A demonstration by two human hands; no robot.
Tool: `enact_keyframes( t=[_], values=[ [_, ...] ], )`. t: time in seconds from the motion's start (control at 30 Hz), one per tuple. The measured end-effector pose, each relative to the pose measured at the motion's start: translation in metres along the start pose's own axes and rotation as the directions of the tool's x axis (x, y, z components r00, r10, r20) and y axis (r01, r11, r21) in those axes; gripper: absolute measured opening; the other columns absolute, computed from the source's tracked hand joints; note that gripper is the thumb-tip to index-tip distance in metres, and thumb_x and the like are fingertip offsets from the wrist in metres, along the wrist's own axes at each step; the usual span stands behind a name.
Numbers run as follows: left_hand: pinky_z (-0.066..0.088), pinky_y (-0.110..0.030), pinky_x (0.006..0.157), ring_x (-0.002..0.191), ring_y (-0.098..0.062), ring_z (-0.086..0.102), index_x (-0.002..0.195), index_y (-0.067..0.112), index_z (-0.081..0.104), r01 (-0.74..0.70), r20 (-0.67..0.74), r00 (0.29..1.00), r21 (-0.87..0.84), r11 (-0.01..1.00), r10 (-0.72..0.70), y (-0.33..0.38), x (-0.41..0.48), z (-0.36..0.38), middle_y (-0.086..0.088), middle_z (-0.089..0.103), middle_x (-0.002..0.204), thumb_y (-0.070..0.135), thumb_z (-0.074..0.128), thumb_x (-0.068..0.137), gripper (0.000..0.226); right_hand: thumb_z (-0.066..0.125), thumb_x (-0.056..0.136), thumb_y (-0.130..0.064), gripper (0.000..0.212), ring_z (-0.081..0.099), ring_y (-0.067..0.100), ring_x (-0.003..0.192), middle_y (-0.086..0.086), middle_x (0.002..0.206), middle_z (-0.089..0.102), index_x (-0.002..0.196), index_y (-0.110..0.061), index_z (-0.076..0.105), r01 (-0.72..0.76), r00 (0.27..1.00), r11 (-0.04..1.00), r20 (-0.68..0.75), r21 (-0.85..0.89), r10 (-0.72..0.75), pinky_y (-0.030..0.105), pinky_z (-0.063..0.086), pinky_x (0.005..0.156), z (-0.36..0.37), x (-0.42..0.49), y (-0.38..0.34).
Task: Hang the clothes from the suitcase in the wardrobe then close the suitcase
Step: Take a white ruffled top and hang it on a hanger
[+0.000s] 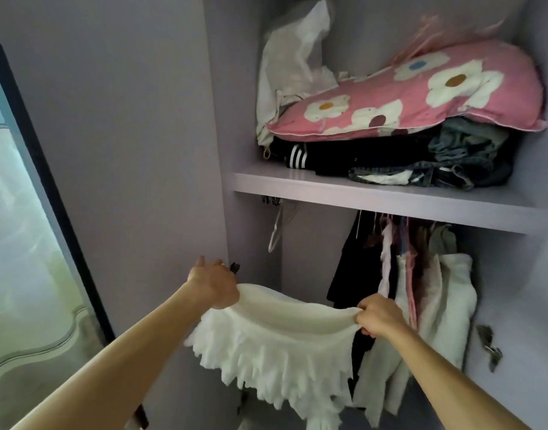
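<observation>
A white ruffled skirt (pixel 275 346) hangs stretched between my two hands in front of the open wardrobe (pixel 254 243). My left hand (pixel 213 282) grips the left end of its waistband, next to a dark clip (pixel 234 268). My right hand (pixel 378 315) pinches the right end of the waistband. An empty pale hanger (pixel 278 226) hangs under the shelf at the left of the hanging space. Several garments (pixel 421 274), black, pink and cream, hang to the right. The suitcase is out of view.
The shelf (pixel 375 197) above carries a pink flowered pillow (pixel 421 91), folded dark clothes (pixel 390 162) and a white bag (pixel 291 60). A door hinge (pixel 489 346) sticks out at the right. A framed glass panel (pixel 27 212) stands at the left.
</observation>
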State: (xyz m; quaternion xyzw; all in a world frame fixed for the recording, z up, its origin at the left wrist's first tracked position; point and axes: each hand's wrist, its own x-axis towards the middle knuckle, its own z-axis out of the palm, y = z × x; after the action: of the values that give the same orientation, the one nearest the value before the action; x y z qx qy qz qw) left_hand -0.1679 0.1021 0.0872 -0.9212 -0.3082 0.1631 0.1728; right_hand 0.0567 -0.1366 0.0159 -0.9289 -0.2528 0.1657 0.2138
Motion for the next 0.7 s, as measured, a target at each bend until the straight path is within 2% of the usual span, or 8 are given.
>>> enact_keyframes(
  t=[0.1, 0.17, 0.27, 0.43, 0.53, 0.63, 0.7],
  values=[
    [0.002, -0.059, 0.119, 0.15, -0.023, 0.014, 0.152, 0.024, 0.037, 0.001, -0.066, 0.998, 0.049, 0.999, 0.002, -0.017, 0.026, -0.015, -0.004, 0.033, 0.158, 0.027, 0.021, 0.098, 0.056, 0.056, 0.081, -0.016, 0.015, 0.071, 0.018, 0.071, 0.0, 0.073, 0.071, 0.076, -0.017, 0.07, 0.017, 1.0, 0.996, 0.017, -0.085, -0.015, 0.03, 0.057, 0.064, 0.008, 0.02, -0.024],
    [-0.003, -0.063, 0.117, 0.152, -0.026, 0.008, 0.152, 0.023, 0.036, 0.033, -0.103, 0.995, 0.127, 0.991, -0.02, -0.026, 0.042, -0.022, -0.005, 0.029, 0.16, 0.033, 0.019, 0.099, 0.056, 0.057, 0.087, -0.025, 0.015, 0.069, 0.018, 0.084, -0.001, 0.088, 0.072, 0.087, -0.022, 0.072, 0.062, 0.998, 0.991, 0.023, -0.119, -0.06, 0.03, 0.056, 0.074, 0.01, 0.035, -0.045],
    [-0.011, -0.066, 0.114, 0.153, -0.031, -0.009, 0.157, 0.021, 0.026, 0.097, -0.141, 0.988, 0.235, 0.967, -0.065, -0.041, 0.067, -0.027, -0.01, 0.01, 0.166, 0.038, 0.018, 0.099, 0.061, 0.055, 0.092, -0.034, 0.019, 0.065, 0.018, 0.095, -0.004, 0.104, 0.069, 0.104, -0.028, 0.068, 0.116, 0.993, 0.991, 0.008, -0.068, -0.116, 0.032, 0.055, 0.086, 0.012, 0.064, -0.086],
    [-0.016, -0.063, 0.115, 0.151, -0.031, -0.017, 0.159, 0.017, 0.014, 0.225, -0.34, 0.932, 0.265, 0.938, -0.127, -0.068, 0.105, -0.013, -0.012, -0.007, 0.166, 0.045, 0.026, 0.096, 0.069, 0.05, 0.094, -0.046, 0.034, 0.061, 0.024, 0.11, 0.0, 0.118, 0.065, 0.12, -0.026, 0.06, 0.164, 0.985, 0.984, -0.067, 0.072, -0.16, 0.029, 0.048, 0.084, 0.025, 0.126, -0.152],
    [-0.022, -0.061, 0.113, 0.149, -0.03, -0.024, 0.159, 0.018, 0.001, 0.305, -0.412, 0.893, 0.252, 0.918, -0.184, -0.087, 0.126, 0.013, -0.012, -0.021, 0.163, 0.047, 0.022, 0.097, 0.072, 0.049, 0.095, -0.047, 0.035, 0.062, 0.027, 0.109, 0.004, 0.115, 0.067, 0.11, -0.019, 0.064, 0.215, 0.973, 0.969, -0.115, 0.126, -0.201, 0.031, 0.05, 0.088, 0.049, 0.169, -0.182],
    [-0.028, -0.063, 0.109, 0.146, -0.035, -0.03, 0.157, 0.017, -0.013, 0.323, -0.49, 0.864, 0.355, 0.877, -0.119, -0.099, 0.139, 0.037, -0.017, -0.032, 0.158, 0.055, 0.02, 0.096, 0.079, 0.05, 0.094, -0.053, 0.047, 0.064, 0.028, 0.104, 0.008, 0.114, 0.068, 0.111, -0.012, 0.065, 0.221, 0.97, 0.959, -0.147, 0.177, -0.196, 0.035, 0.053, 0.089, 0.077, 0.207, -0.202],
    [-0.027, -0.065, 0.107, 0.145, -0.038, -0.03, 0.156, 0.017, -0.015, 0.345, -0.535, 0.84, 0.403, 0.847, -0.088, -0.103, 0.146, 0.049, -0.019, -0.032, 0.157, 0.059, 0.02, 0.095, 0.082, 0.049, 0.095, -0.055, 0.053, 0.062, 0.03, 0.111, 0.01, 0.12, 0.065, 0.117, -0.008, 0.062, 0.218, 0.966, 0.962, -0.177, 0.166, -0.189, 0.034, 0.051, 0.092, 0.098, 0.229, -0.211]
  ],
)
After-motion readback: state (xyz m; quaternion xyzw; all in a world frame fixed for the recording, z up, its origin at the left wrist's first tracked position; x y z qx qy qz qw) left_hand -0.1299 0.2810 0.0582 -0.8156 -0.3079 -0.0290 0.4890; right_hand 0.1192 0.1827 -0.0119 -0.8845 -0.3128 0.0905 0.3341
